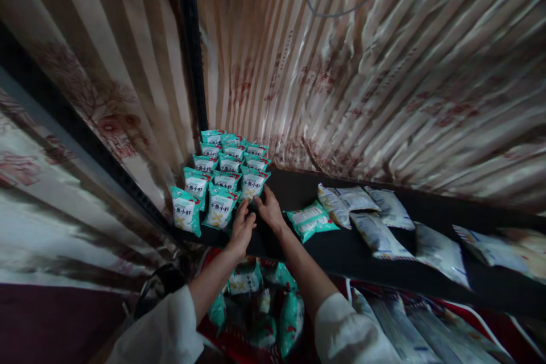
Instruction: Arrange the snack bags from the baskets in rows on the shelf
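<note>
Green-and-white snack bags stand upright in close rows at the left end of a black shelf (294, 182). The front bag of the right-hand row, a snack bag (253, 181), is between my two hands. My left hand (242, 230) has its fingertips at that bag's lower left edge, with the thumb below. On the other side, my right hand (270, 210) puts its fingers along the bag's lower right edge and its thumb in front. Left of my hands stand another green snack bag (220, 207) and a corner snack bag (186, 211).
One green bag (310, 220) lies flat to the right, beside several white-and-blue bags (381, 234). Below the shelf, a red basket (205, 327) holds more green bags. A black metal post (193, 40) rises at the back corner, against a patterned curtain (264, 68).
</note>
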Motion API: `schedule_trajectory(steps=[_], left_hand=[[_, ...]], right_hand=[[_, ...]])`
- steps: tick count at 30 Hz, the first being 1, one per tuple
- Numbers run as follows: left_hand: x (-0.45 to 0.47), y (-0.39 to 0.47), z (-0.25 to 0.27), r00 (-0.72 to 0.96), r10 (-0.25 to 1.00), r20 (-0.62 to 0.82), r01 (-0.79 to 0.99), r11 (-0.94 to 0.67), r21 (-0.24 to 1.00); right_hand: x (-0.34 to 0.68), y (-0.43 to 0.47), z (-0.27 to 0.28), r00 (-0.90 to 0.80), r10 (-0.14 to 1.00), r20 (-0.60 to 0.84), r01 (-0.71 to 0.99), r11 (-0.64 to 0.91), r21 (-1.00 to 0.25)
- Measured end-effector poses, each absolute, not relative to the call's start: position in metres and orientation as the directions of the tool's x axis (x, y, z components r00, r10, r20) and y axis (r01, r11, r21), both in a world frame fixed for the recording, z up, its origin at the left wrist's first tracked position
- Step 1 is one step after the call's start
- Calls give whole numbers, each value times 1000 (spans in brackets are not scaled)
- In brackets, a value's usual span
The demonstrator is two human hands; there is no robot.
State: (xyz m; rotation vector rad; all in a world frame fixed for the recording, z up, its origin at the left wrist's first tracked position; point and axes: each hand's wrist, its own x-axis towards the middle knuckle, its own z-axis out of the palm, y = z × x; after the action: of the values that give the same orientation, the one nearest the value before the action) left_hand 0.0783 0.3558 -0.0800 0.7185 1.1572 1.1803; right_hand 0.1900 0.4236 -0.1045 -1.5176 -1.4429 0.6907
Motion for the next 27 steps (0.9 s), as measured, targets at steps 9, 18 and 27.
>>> schedule_trajectory(steps=[9, 18, 27], left_hand=[[79, 357, -79, -36, 955, -293, -322, 266, 908], [73, 341, -73, -45, 955, -293, -335, 261, 905], [49, 265, -93, -134, 920, -368, -126, 353, 927]], right_hand=[[188, 420, -108, 188, 964, 188, 493, 73, -867], [187, 376, -99, 272, 938, 214, 406, 90, -909], [156, 273, -99, 224, 960, 167, 269, 103, -958]])
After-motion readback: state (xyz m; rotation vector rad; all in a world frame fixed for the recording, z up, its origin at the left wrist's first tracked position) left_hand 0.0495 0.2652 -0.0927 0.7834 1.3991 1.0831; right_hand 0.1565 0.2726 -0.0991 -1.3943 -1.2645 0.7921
